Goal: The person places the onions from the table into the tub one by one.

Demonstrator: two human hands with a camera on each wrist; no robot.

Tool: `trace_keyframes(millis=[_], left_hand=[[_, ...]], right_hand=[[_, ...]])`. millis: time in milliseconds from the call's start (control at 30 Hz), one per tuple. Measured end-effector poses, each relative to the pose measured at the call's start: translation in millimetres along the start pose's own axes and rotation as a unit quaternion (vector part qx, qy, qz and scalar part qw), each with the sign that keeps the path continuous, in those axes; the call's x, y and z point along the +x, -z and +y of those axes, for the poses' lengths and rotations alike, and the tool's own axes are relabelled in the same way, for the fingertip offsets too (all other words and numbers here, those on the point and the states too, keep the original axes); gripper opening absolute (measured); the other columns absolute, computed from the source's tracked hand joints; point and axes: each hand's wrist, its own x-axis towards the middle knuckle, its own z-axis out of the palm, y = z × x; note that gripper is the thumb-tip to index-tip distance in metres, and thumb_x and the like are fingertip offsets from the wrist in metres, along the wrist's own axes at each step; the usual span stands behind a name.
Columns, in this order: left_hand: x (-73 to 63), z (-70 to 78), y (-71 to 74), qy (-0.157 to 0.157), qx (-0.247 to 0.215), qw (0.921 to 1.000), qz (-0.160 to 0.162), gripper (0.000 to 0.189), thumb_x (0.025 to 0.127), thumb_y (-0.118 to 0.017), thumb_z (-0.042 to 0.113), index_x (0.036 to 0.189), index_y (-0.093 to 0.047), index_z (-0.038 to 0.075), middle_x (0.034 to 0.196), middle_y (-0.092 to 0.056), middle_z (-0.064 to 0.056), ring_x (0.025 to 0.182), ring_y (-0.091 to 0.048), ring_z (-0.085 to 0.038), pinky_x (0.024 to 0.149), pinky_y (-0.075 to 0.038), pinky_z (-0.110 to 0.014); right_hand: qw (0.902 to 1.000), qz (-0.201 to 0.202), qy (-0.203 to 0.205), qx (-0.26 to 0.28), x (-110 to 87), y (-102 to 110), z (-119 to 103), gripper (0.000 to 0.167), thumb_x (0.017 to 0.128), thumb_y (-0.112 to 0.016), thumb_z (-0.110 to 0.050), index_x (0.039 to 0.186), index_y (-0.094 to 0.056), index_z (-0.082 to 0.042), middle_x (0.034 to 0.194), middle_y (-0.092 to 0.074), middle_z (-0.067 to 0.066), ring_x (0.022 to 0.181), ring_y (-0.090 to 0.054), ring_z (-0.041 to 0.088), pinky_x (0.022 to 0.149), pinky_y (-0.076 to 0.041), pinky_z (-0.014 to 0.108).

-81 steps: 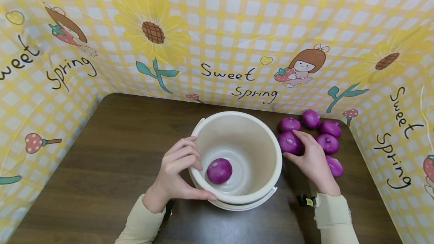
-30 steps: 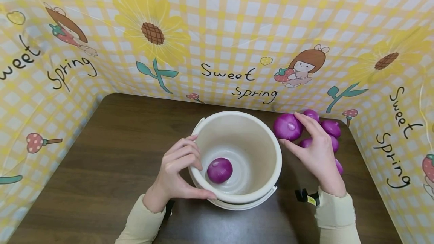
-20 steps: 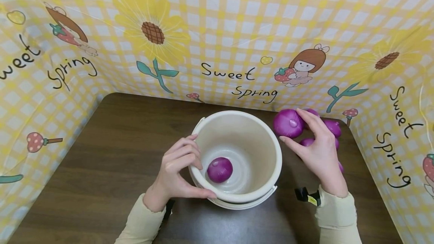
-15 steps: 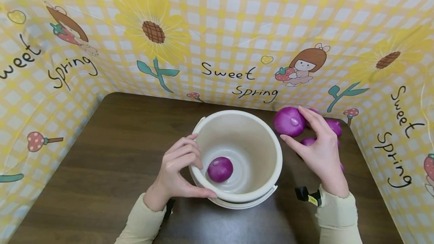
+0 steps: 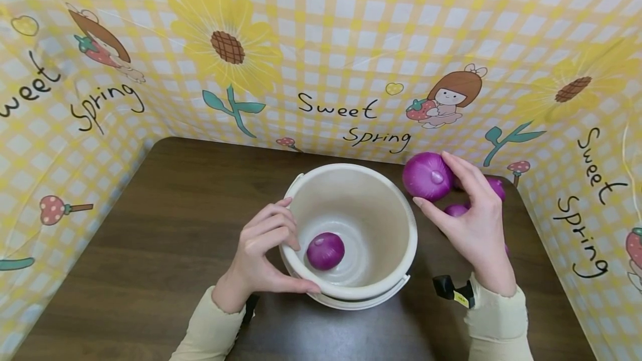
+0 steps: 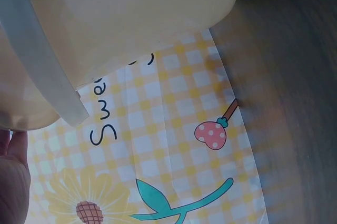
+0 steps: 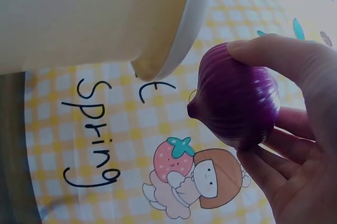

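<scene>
A purple onion point(image 5: 426, 176) is pinched between the thumb and fingers of my right hand point(image 5: 471, 219), raised to the right of a white bucket point(image 5: 373, 205). The right wrist view shows this onion point(image 7: 239, 98) with its pointed end toward the bucket wall point(image 7: 105, 19). My left hand point(image 5: 263, 249) grips the bucket's left rim, thumb on the near side and fingers at the far side. Inside, on the bucket floor, lies another purple onion point(image 5: 325, 250). In the left wrist view only part of the left hand point(image 6: 15, 182) shows, beside the bucket point(image 6: 142, 13).
More purple onions point(image 5: 455, 210) lie at the table's right back, partly hidden behind my right hand. The brown table point(image 5: 165, 238) is bordered by a yellow checked cloth point(image 5: 321, 60) at the back and both sides. A bucket handle point(image 5: 381, 297) hangs along the near side.
My right hand has taken an onion from the group at the right and lifted it, turning it somewhat. The left hand and bucket have stayed in place.
</scene>
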Motion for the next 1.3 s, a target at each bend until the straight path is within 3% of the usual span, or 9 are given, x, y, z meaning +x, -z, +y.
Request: trace_keyframes(millis=[333, 733, 967, 1300], left_hand=[[-0.9, -0.7, 0.0, 0.000, -0.001, 1.0000, 0.000, 0.060, 0.064, -0.093, 0.057, 0.070, -0.057, 0.009, 0.072, -0.058, -0.002, 0.075, -0.056, -0.026, 0.101, -0.049, -0.055], [-1.1, -0.5, 0.4, -0.002, 0.003, 1.0000, -0.003, 0.061, 0.064, -0.093, 0.057, 0.070, -0.056, 0.009, 0.072, -0.058, -0.001, 0.075, -0.057, -0.025, 0.100, -0.049, -0.056], [-0.9, -1.1, 0.0, -0.003, 0.002, 1.0000, -0.003, 0.061, 0.064, -0.093, 0.057, 0.070, -0.056, 0.009, 0.072, -0.057, -0.001, 0.075, -0.056, -0.025, 0.100, -0.049, -0.055], [-1.2, -0.4, 0.5, 0.001, 0.002, 1.0000, -0.005, 0.060, 0.064, -0.093, 0.057, 0.070, -0.056, 0.009, 0.072, -0.058, -0.001, 0.075, -0.057, -0.025, 0.099, -0.050, -0.056]], right_hand=[[0.9999, -0.014, 0.000, 0.007, 1.3, 3, -11, 0.093, 0.063, -0.097, -0.001, 0.145, -0.059, -0.021, 0.140, -0.058, 0.000, 0.121, -0.059, 0.022, 0.100, -0.047, 0.019], [0.9992, -0.032, 0.023, 0.010, 1.9, -2, -19, 0.090, 0.064, -0.097, -0.006, 0.144, -0.059, -0.017, 0.142, -0.057, -0.002, 0.128, -0.055, 0.022, 0.106, -0.044, 0.023], [0.9981, -0.035, 0.041, 0.029, 0.6, -8, -22, 0.087, 0.061, -0.098, -0.004, 0.140, -0.062, -0.010, 0.140, -0.060, 0.004, 0.128, -0.055, 0.025, 0.106, -0.043, 0.024], [0.9955, -0.078, 0.037, 0.039, -0.9, -15, -24, 0.084, 0.066, -0.097, -0.008, 0.142, -0.061, -0.014, 0.141, -0.058, -0.001, 0.127, -0.056, 0.021, 0.105, -0.044, 0.024]])
